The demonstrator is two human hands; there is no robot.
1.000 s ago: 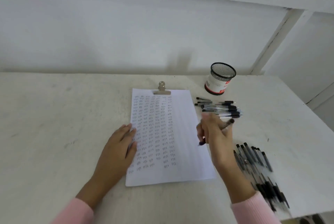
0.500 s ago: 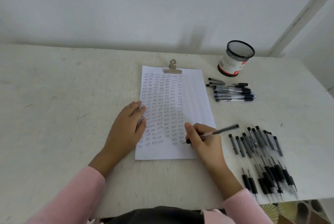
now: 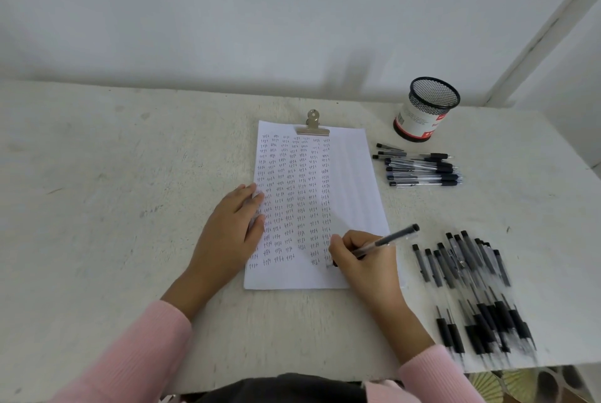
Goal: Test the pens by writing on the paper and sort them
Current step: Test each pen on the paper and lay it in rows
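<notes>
the right hand (image 3: 366,264), clamped on a pen (image 3: 385,241), is now marking the paper (image 3: 353,175) below the last column, seemingly testing; left hand (image 3: 232,231) is lying flat, fingers together.

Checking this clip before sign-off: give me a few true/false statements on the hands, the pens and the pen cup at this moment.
1. The right hand holds a pen with its tip on the paper. True.
2. The left hand is lifted clear of the sheet. False: it rests flat on the paper's left edge.
3. The mesh pen cup stands upright. True.
4. All loose pens lie in one pile. False: a small row lies near the cup, a larger pile nearer the person.
</notes>
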